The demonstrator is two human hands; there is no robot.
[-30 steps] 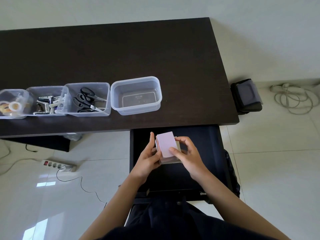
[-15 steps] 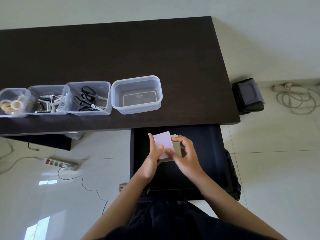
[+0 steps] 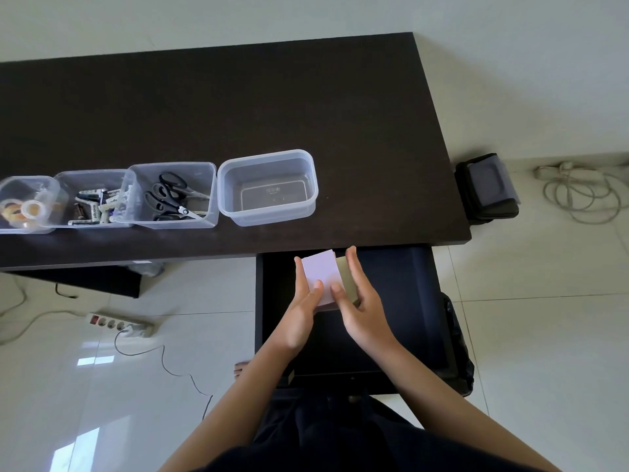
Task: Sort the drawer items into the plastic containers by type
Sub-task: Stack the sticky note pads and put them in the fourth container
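A stack of sticky-note pads (image 3: pixel 323 273), pale lilac on top and olive beneath, is held over the open dark drawer (image 3: pixel 401 301). My left hand (image 3: pixel 301 301) grips its left side, thumb on top. My right hand (image 3: pixel 360 301) holds its right side, fingers nearly straight along the edge and thumb on top. On the dark desk (image 3: pixel 238 107) stand several clear plastic containers: an empty one (image 3: pixel 269 187), one with scissors (image 3: pixel 172 195), one with batteries (image 3: pixel 93 202), and one with tape rolls (image 3: pixel 23 207) at the left edge.
A black pouch (image 3: pixel 486 185) leans by the desk's right end, with a coiled cable (image 3: pixel 578 192) on the floor beyond. A white power strip (image 3: pixel 119 323) and its cord lie on the floor at left. My dark-clothed lap fills the bottom.
Both hands have carried the pads up and forward toward the desk's front edge. My right fingers have straightened along the stack's side.
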